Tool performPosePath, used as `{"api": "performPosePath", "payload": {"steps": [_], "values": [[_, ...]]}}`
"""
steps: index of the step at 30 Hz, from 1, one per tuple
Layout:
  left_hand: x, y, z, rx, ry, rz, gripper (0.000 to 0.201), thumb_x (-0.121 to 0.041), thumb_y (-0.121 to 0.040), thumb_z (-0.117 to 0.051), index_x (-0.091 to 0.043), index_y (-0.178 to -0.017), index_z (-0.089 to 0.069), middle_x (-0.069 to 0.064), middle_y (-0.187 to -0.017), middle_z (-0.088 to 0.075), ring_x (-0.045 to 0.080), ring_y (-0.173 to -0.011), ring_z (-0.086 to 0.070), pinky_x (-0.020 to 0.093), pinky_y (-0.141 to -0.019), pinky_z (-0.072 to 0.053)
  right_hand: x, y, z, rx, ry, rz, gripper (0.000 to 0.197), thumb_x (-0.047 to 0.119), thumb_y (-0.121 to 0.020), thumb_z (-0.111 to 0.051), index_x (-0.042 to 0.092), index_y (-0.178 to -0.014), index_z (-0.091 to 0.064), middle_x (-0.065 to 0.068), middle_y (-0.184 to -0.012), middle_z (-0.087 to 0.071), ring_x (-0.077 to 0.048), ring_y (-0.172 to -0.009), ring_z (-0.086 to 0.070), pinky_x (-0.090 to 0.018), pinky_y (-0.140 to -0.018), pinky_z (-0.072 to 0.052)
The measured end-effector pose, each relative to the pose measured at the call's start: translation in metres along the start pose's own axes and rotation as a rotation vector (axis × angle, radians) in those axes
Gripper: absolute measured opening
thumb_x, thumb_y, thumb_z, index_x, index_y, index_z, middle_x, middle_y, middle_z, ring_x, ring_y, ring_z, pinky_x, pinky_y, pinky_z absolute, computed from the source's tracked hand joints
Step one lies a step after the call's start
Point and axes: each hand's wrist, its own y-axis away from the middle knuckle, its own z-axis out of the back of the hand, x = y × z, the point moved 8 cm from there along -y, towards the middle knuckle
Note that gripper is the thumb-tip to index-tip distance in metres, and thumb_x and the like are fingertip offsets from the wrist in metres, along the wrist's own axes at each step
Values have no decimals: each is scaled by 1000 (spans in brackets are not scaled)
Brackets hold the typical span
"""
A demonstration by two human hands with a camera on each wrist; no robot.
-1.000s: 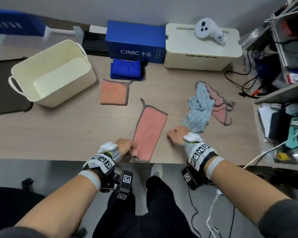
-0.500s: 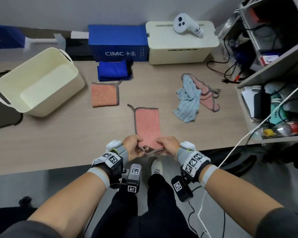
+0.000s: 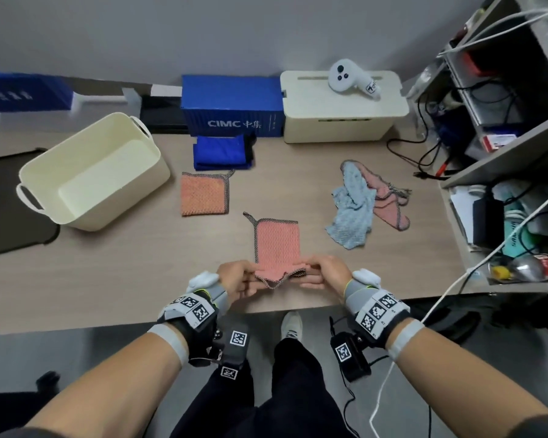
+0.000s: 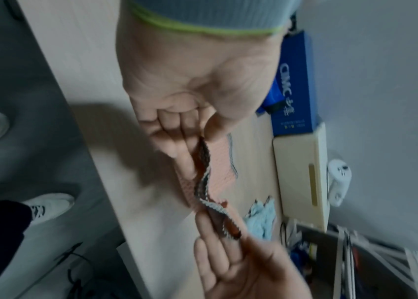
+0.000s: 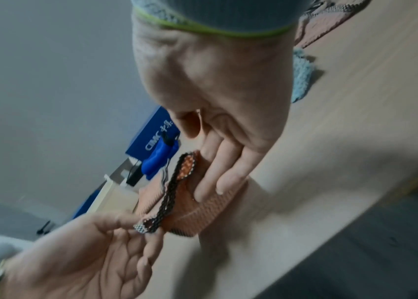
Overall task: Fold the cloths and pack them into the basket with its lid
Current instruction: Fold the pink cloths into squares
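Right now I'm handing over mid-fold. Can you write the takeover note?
Left hand and right hand each pinch a near corner of the pink cloth, lifted off the table.
Done: orange cloth lies folded beside the empty basket.
Left: finish this fold, fold the crumpled light blue cloth and the pink one under it, pack all, fit the lid.

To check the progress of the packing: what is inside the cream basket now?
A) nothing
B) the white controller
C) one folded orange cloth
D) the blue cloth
A: the head view shows the basket with a bare floor, while the folded orange cloth lies beside it on the table.
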Motion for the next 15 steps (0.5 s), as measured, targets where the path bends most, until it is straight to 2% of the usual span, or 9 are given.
{"api": "performPosePath", "payload": {"steps": [2, 4, 5, 7, 9, 11, 13, 15], "values": [[-10, -3, 3, 19, 36, -1, 35, 7, -87, -38, 2, -106, -67, 19, -97, -71, 19, -67, -74, 19, -45, -50, 10, -4, 1, 18, 51, 18, 34, -5, -92, -41, 5, -104, -70, -4, -74, -67, -18, -74, -75, -20, -64, -60], [-26, -11, 3, 31, 4, -25, 31, 14, -86, -44, 3, -104, -68, 19, -95, -72, 15, -66, -73, 17, -45, -51, 25, -12, 4, -14, 124, 52, 29, -10, -88, -50, 5, -103, -69, -7, -78, -71, -11, -66, -73, -17, -57, -58], [-34, -13, -1, 53, -29, -30, 24, 11, -88, -51, 1, -99, -69, 16, -90, -72, 12, -62, -72, 16, -44, -49, 30, -17, 5, -26, 135, 61, 22, -9, -87, -56, 3, -100, -69, -9, -76, -72, -12, -61, -73, -17, -53, -57], [-46, -22, -6, 39, -98, -24, 6, -6, -91, -63, -8, -87, -67, 6, -77, -73, 8, -54, -69, 15, -38, -44, 39, -31, 5, -44, 126, 55, 4, 0, -88, -64, 4, -89, -65, -9, -67, -73, -15, -51, -70, -21, -46, -55], [-58, -39, 0, -88, -154, -78, 16, -21, -87, -71, -10, -82, -62, 6, -69, -73, 9, -45, -64, 15, -33, -36, 47, -47, 11, -106, 161, 58, 10, 12, -90, -66, 5, -83, -65, -7, -61, -70, -13, -41, -62, -22, -42, -50], [-71, -45, 3, -182, -156, -147, 21, -21, -86, -73, -8, -78, -58, 11, -64, -68, 10, -34, -55, 15, -31, -33, 58, -59, 17, -183, 291, 116, 20, 23, -89, -68, 7, -78, -69, -4, -56, -66, -12, -38, -54, -23, -48, -47], [-80, -59, 4, -240, -214, -189, 27, -24, -83, -75, -8, -69, -59, 11, -58, -65, 11, -33, -50, 18, -39, -42, 66, -72, 22, -244, 377, 137, 24, 28, -84, -70, 14, -65, -69, -2, -53, -63, -16, -44, -52, -31, -56, -49], [-83, -74, 7, -293, -336, -193, 35, -37, -77, -78, -11, -61, -62, 6, -56, -68, 15, -41, -53, 27, -58, -53, 65, -89, 26, -260, 426, 119, 25, 34, -78, -71, 18, -60, -66, 0, -55, -64, -20, -50, -54, -37, -61, -54]]}}
